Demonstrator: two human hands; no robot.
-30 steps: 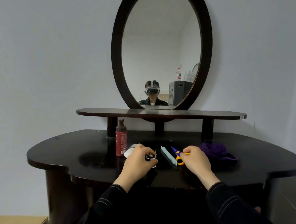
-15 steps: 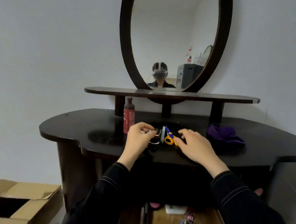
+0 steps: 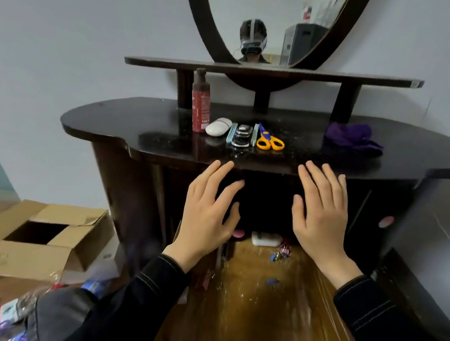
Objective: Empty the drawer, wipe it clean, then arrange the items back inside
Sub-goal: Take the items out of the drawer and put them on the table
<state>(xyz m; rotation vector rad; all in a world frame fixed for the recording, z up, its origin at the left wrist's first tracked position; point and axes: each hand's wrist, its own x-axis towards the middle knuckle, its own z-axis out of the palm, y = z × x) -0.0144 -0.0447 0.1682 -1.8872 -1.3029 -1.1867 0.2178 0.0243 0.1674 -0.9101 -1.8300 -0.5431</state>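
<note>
Hands: your left hand [image 3: 208,216] and right hand [image 3: 321,212] have left the tabletop [image 3: 136,123] pile, both empty, fingers spread | drawer [image 3: 253,313] open near you | clips [image 3: 280,254], white block [image 3: 266,239] at far end | emptying looks unfinished.

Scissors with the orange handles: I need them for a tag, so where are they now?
In the head view the scissors lie on the dark tabletop, just right of the black gadget and left of the purple cloth.
</note>
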